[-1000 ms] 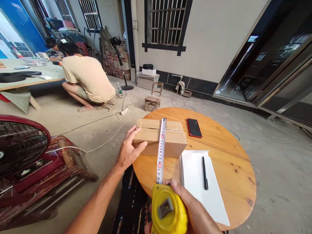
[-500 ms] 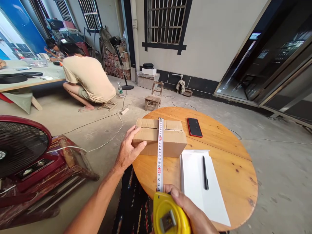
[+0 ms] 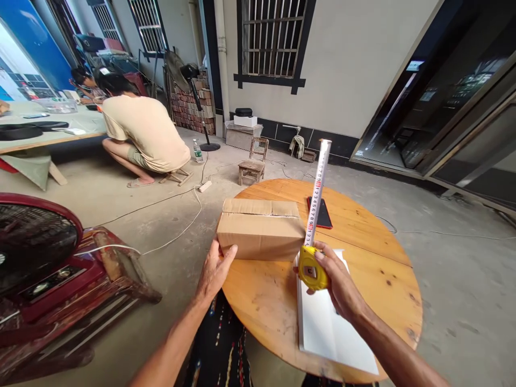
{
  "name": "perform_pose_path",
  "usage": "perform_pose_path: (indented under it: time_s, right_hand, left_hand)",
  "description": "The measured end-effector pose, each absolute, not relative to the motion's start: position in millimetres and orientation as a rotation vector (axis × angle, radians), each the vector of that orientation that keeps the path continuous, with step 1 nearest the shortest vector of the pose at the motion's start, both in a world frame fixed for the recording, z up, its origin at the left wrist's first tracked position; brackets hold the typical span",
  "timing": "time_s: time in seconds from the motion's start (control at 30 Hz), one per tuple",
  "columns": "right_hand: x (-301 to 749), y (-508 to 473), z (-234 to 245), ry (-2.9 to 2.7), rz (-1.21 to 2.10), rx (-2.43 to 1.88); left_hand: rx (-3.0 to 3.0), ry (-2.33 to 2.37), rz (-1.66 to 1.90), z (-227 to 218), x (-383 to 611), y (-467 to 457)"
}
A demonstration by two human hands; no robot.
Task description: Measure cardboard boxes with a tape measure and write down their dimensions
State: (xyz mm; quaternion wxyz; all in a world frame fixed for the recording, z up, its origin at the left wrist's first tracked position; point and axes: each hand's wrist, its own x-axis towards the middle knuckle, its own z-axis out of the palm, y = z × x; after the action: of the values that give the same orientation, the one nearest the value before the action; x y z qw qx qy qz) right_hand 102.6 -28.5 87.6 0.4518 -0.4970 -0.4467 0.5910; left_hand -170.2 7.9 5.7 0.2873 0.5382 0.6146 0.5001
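A brown cardboard box [image 3: 260,230] sits on the round wooden table [image 3: 387,258]. My left hand [image 3: 213,271] rests against the box's near left corner, thumb on its front face. My right hand [image 3: 336,279] is closed round a yellow tape measure [image 3: 309,267], held just right of the box. Its white blade [image 3: 317,192] sticks up and away, free of the box. White paper [image 3: 322,328] lies under my right hand. A red-edged phone [image 3: 320,214] lies behind the blade.
A person in a beige shirt [image 3: 141,134] crouches at the back left beside a low table [image 3: 44,129]. A red fan [image 3: 36,242] stands on the floor at left. A small wooden stool [image 3: 252,166] and white cables [image 3: 177,226] lie beyond the table.
The tape blade has come off the top of the box and now points up at its right side. My right hand moved forward and right over the paper. My left hand slipped to the box's near corner.
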Motion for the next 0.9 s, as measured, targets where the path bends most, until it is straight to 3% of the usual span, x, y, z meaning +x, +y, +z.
perform_pose_path:
  time_s: [0.27, 0.5, 0.73, 0.9]
  right_hand:
    - [83.6, 4.9, 130.1, -1.039, 1.519, -1.090]
    - [86.6, 21.5, 141.8, -0.911, 1.572, -1.149]
    - [60.7, -64.7, 130.6, -0.658, 2.177, -1.124]
    - [36.2, -71.0, 112.1, -0.549, 2.314, -1.047]
  left_hand:
    - [1.619, 1.865, 1.317, 48.7, -198.0, 3.5]
    - [1.916, 1.812, 1.223, 39.4, -198.6, 5.0]
    - [1.909, 1.777, 1.260, 35.2, -197.1, 6.7]
    - [1.881, 1.769, 1.256, 36.9, -195.2, 9.0]
